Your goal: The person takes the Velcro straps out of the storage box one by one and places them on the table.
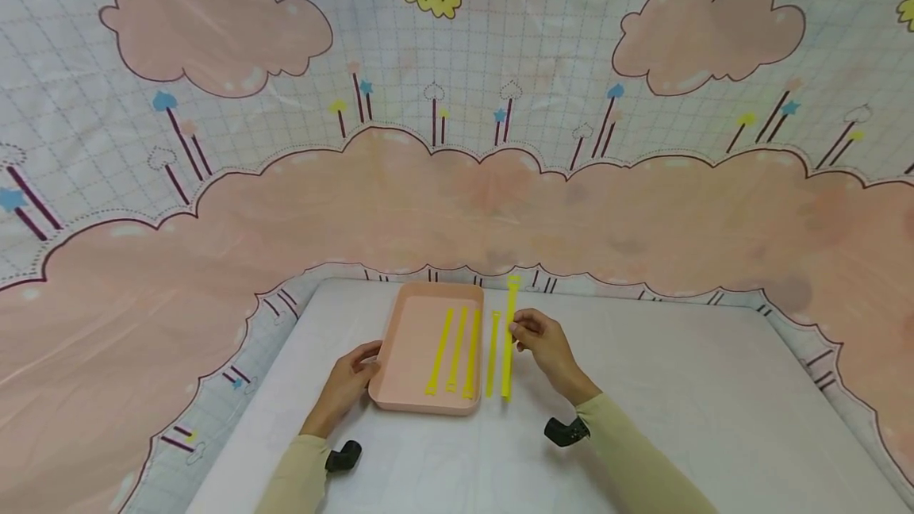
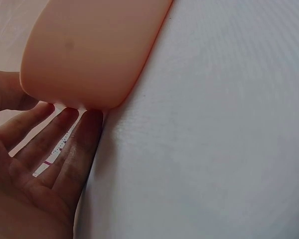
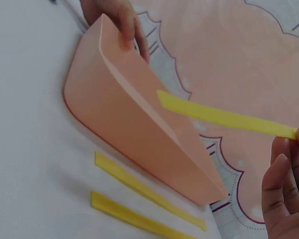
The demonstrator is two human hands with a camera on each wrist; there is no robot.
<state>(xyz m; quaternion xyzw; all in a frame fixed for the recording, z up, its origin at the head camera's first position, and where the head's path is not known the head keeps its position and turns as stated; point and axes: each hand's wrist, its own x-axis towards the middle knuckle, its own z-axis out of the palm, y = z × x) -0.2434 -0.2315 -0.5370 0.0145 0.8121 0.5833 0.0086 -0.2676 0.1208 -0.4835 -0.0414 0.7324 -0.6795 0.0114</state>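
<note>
A pink rectangular tray (image 1: 407,347) lies on the white table, with several flat yellow cable straps (image 1: 457,351) side by side in its right half. My left hand (image 1: 347,379) holds the tray's left wall, thumb over the rim (image 2: 22,74) and fingertips (image 2: 92,119) against the outside. Just right of the tray, my right hand (image 1: 541,339) pinches a yellow cable strap (image 3: 229,115) between thumb and fingers. That strap is raised off the table, its wider head pointing away from me. Below it, two more straps (image 3: 139,180) lie on the table along the tray's right side.
White table surface (image 1: 678,403) extends to the right and toward me. A patterned pink and white sheet (image 1: 457,212) hangs behind the table's far edge. Dark devices (image 1: 566,431) are worn at both wrists.
</note>
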